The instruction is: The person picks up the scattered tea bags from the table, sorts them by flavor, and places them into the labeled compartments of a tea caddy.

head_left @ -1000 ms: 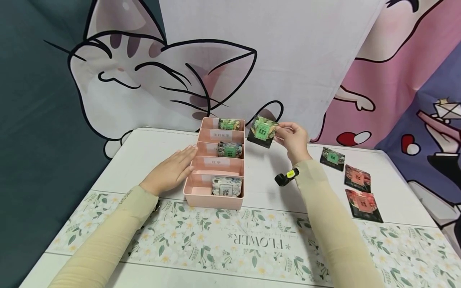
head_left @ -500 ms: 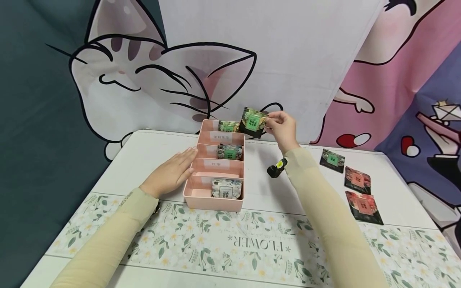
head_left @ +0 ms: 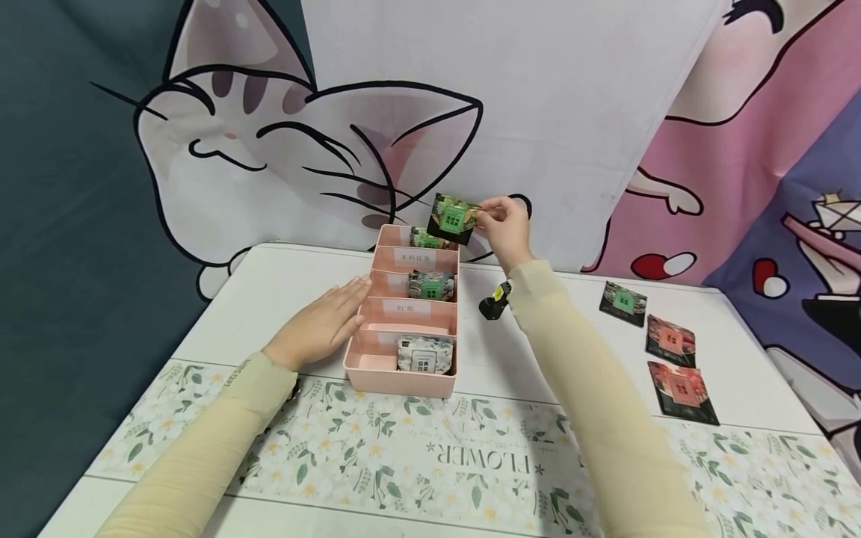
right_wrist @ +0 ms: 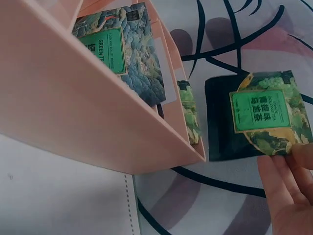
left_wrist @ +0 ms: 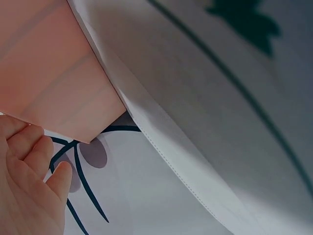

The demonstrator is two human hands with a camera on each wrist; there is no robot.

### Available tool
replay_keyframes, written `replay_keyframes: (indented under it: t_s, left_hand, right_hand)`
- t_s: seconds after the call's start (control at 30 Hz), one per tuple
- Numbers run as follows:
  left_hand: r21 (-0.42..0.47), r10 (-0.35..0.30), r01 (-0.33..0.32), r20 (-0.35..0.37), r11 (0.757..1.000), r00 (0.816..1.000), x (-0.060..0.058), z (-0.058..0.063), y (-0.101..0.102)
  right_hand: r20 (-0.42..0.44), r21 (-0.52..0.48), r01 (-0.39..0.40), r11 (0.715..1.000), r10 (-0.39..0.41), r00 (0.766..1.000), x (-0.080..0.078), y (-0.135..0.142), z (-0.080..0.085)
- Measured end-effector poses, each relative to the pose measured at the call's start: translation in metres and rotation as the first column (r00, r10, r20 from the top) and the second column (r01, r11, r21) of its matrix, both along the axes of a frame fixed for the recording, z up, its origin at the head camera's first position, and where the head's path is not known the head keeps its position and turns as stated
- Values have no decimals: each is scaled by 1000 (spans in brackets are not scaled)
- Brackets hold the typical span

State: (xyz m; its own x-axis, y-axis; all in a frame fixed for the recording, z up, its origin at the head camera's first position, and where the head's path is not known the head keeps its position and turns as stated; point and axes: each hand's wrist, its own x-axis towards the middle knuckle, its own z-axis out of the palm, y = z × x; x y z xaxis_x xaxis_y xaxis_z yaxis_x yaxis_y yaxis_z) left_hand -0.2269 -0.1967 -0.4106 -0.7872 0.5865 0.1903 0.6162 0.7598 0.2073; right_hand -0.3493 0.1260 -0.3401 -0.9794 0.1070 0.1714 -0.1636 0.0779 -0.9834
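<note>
My right hand [head_left: 504, 230] pinches a green and black tea sachet [head_left: 453, 218] by its right edge, in the air over the far end of a pink divided box [head_left: 401, 383]. In the right wrist view the same sachet [right_wrist: 259, 115] appears beyond the box's far corner. My left hand [head_left: 316, 329] rests with straight fingers against the box's left side. Inside the box, a green sachet [head_left: 425, 237] occupies the far compartment, a blue-green sachet [head_left: 430, 285] a middle one, and a white sachet [head_left: 424, 355] the nearest. A middle compartment in front of the blue-green sachet holds nothing.
To the right on the white table lie a dark green sachet [head_left: 623, 302] and two red sachets [head_left: 670, 340]. A flower-printed strip [head_left: 377, 456] crosses the table's near part. Behind the table hangs a cartoon cat curtain [head_left: 551, 112].
My right hand has carried the green and black tea sachet left and up, from beside the box to over its far compartment. The left hand has stayed at the box's side.
</note>
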Motion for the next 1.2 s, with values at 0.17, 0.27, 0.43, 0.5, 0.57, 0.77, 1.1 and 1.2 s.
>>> replay_keyframes:
  t_s: [0.17,0.27,0.43,0.5,0.57,0.77,1.1,1.2]
  left_hand:
    - [-2,-4,4,0,1000,1000,0,1,0]
    - [-4,-4,4,2,1000,1000,0,1,1]
    - [-5,-3,3,2,1000,1000,0,1,1]
    - [-3,-3,3,3,1000,1000,1,2,1]
    - [-2,-2,2,3,1000,1000,1,2,1]
    - [0,-6,6,-3,1000,1000,1,2,1]
    - [4,0,0,-2,1000,1000,1,2,0]
    - [-5,1,-1,1,1000,1000,0,0,-1]
  right_hand:
    - [-8,-26,-25,999,25,1000,-4,-7,-5]
    - [-18,-8,-27,1000,27,999,-4,-10,-10]
    - [1,88,-14,996,14,1000,-4,-13,-16]
    - [23,138,-11,990,8,1000,-5,-14,-18]
    - [46,175,-14,984,6,999,-6,-14,-20]
    - [91,263,-38,964,15,996,-4,-11,-22]
    - [108,338,-37,940,0,994,-1,1,-33]
    - [134,357,-35,934,-14,991,0,5,-37]
